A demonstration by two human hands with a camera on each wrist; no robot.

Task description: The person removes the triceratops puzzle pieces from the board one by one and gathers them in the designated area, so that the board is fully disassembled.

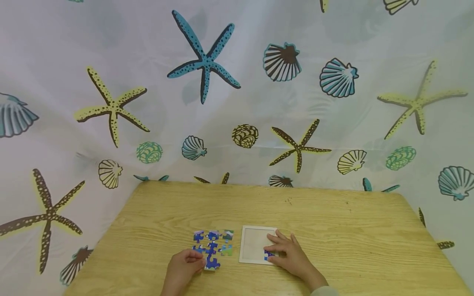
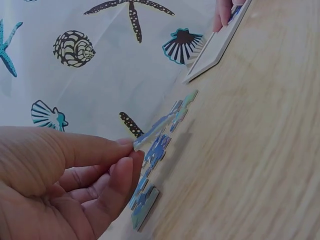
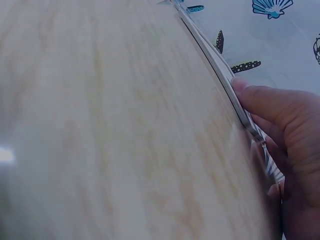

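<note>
My left hand [image 1: 184,267] pinches a blue jigsaw puzzle piece [image 2: 155,131] between thumb and forefinger, at the near side of a group of puzzle pieces [image 1: 212,248]. The group lies on the table, mostly blue, with some green and white. To its right is a shallow square puzzle frame [image 1: 259,227] with a white rim. Over the frame's right side my right hand [image 1: 290,255] spreads its fingers. Its thumb and forefinger touch a blue piece [image 1: 267,255] in the near right corner, partly hidden by the hand. In the right wrist view the thumb rests on the frame's rim [image 3: 212,55].
Light wood-grain table [image 1: 355,242] carries the pieces and the frame. Behind it and along both sides hangs a white curtain [image 1: 237,94] printed with starfish and shells, meeting the table's far edge.
</note>
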